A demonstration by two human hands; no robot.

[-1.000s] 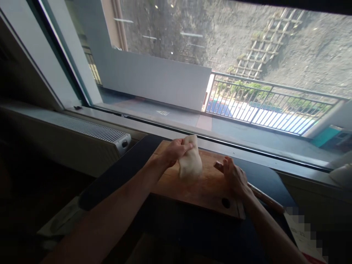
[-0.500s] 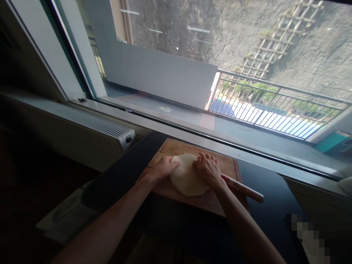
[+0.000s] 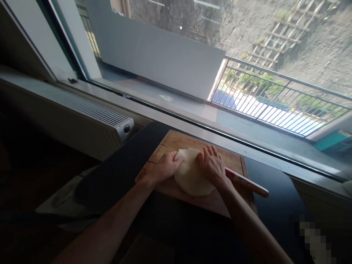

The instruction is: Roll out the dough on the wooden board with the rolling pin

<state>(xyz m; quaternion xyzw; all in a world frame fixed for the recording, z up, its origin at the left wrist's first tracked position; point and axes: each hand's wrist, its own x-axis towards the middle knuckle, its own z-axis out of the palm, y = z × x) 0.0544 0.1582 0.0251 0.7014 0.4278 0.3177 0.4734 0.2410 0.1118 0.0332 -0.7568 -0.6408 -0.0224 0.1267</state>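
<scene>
A flat round of pale dough (image 3: pixel 190 178) lies on a wooden board (image 3: pixel 178 140). My left hand (image 3: pixel 167 165) is closed on the dough's left edge, thumb on top and the other fingers partly hidden. Across the dough's right edge lies my right hand (image 3: pixel 213 164), its fingers close together and bent over the rim; what is under the palm is hidden. A wooden rolling pin (image 3: pixel 249 183) with a red mark rests on the board behind my right wrist. One end of it sticks out past the board's right side.
The board sits on a dark table (image 3: pixel 277 194) with rounded corners, pushed up to a window sill (image 3: pixel 176 126). A white radiator (image 3: pixel 82 110) stands along the wall at the left. Beyond the glass are a railing (image 3: pixel 275 99) and a rock slope.
The camera view has shifted slightly, so the outside scene sits higher. Both hands stay at the dough's edges with small finger movements. The rolling pin stays on the board.
</scene>
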